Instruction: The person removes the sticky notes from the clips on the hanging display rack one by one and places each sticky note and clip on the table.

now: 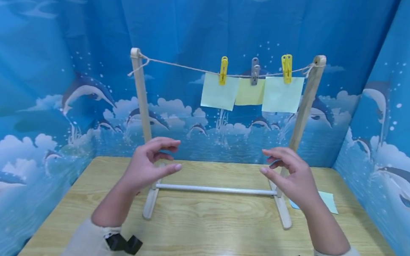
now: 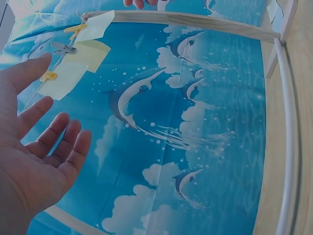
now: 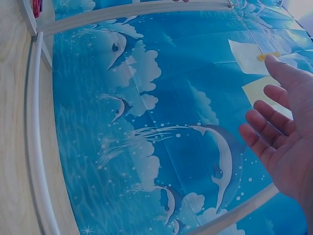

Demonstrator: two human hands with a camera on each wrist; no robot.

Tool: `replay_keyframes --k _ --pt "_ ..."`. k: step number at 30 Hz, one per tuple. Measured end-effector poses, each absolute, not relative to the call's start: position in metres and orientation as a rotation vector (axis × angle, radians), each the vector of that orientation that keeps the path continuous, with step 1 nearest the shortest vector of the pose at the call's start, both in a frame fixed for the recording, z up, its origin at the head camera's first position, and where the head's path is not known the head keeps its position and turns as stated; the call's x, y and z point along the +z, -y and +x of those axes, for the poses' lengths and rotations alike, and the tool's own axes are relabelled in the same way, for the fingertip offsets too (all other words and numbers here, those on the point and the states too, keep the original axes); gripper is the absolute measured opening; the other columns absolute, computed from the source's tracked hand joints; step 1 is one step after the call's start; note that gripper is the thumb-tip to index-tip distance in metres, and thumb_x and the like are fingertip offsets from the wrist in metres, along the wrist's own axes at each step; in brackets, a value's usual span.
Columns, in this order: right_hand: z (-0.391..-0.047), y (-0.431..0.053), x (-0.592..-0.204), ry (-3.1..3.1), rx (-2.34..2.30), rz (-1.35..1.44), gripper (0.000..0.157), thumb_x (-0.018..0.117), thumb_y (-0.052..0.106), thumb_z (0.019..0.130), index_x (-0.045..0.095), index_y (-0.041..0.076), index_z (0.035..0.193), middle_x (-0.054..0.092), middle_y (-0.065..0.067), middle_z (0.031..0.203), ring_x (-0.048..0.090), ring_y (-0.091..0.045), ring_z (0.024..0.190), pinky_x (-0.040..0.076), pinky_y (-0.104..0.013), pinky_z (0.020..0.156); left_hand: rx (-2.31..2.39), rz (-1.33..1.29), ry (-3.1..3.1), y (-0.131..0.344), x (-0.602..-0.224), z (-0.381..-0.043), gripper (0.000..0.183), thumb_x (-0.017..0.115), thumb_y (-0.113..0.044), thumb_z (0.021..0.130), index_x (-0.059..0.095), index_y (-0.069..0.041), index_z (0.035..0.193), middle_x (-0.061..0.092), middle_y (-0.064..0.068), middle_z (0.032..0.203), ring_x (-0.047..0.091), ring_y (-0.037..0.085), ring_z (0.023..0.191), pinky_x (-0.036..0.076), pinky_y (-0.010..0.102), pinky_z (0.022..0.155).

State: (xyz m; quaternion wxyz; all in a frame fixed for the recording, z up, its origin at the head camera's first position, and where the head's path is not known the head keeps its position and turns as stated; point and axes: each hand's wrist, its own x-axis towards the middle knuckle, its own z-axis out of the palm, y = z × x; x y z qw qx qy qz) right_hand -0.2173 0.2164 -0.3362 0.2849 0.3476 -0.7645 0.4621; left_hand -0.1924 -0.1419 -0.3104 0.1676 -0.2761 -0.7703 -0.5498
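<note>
My left hand point(image 1: 148, 161) is raised in front of the left post point(image 1: 141, 94) of a small wooden stand, fingers loosely bent and nothing in them. Likewise holding nothing, my right hand point(image 1: 293, 175) hovers before the right post point(image 1: 307, 104), thumb apart from the fingers. Between the posts runs a string point(image 1: 182, 66). On it hang a pale green paper point(image 1: 218, 96) under a yellow clothespin point(image 1: 223, 70), a yellow paper point(image 1: 249, 94) under a grey clothespin point(image 1: 255, 71), and another pale green paper point(image 1: 282, 98) under a second yellow clothespin point(image 1: 286, 69). Neither hand touches them.
A white bar point(image 1: 216, 189) joins the stand's feet low over the wooden table point(image 1: 191, 237). Light blue-green paper point(image 1: 329, 202) lies on the table behind my right forearm. A small red thing point(image 3: 36, 7), mostly cut off, shows in the right wrist view. Dolphin-printed curtains point(image 1: 217, 27) surround the table.
</note>
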Motion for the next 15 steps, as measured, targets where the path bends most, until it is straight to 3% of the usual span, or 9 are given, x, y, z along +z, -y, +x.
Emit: replay_keyframes --k 7,15 --pt "-0.22 -0.213 -0.328 2.066 1.245 0.948 0.046 0.075 -0.011 0.078 0.066 0.003 0.121 0.063 -0.009 0.114 0.06 -0.008 0.091 0.053 -0.017 0.079 -1.503 -0.793 2.227 0.137 -0.296 -0.196 0.046 0.078 -0.004 0.082 0.063 -0.004 0.125 0.059 0.006 0.122 0.057 0.028 0.112 0.054 0.033 0.09" --pt "-0.226 -0.207 -0.323 2.115 1.243 0.933 0.043 0.074 -0.004 0.083 0.065 0.006 0.124 0.062 -0.009 0.118 0.06 -0.009 0.093 0.053 -0.017 0.08 -1.466 -0.78 2.263 0.128 -0.28 -0.204 0.047 0.08 -0.012 0.082 0.063 -0.005 0.125 0.058 0.005 0.122 0.058 0.016 0.108 0.054 0.029 0.089"
